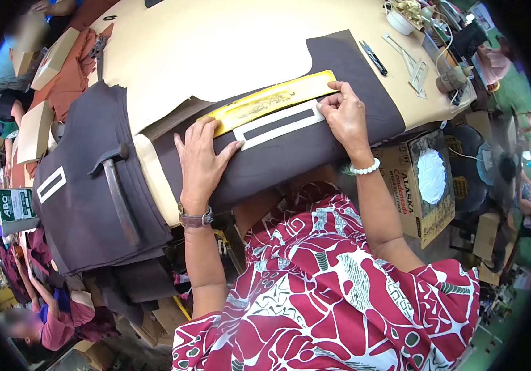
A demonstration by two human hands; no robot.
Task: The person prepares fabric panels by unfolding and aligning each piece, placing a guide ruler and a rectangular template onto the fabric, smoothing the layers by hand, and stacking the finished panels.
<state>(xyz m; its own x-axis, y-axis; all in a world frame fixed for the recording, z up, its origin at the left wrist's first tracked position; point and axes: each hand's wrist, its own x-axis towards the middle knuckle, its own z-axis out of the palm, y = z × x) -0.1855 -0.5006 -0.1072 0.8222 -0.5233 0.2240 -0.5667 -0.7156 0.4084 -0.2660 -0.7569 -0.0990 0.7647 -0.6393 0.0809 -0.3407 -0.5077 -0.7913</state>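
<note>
A long yellow bar (268, 102) with a worn, stained top lies across a dark brown sheet (364, 93). Along its near side is a narrow white rectangular frame (278, 125), the dark sheet showing through its opening. The fingers of my left hand (202, 157) curl over the bar's left end, while its thumb presses the frame's left end. At the other end, my right hand (345, 116) has its index finger on the bar's right tip and its thumb by the frame's right corner. Whatever lies under the fingertips is hidden.
On the left, a hammer (118, 191) and another white frame (52, 184) rest on stacked dark sheets (86, 136). Thread snips (374, 59) and clear set squares (410, 65) lie at right, above a cardboard box (401, 191). Other people sit along the left.
</note>
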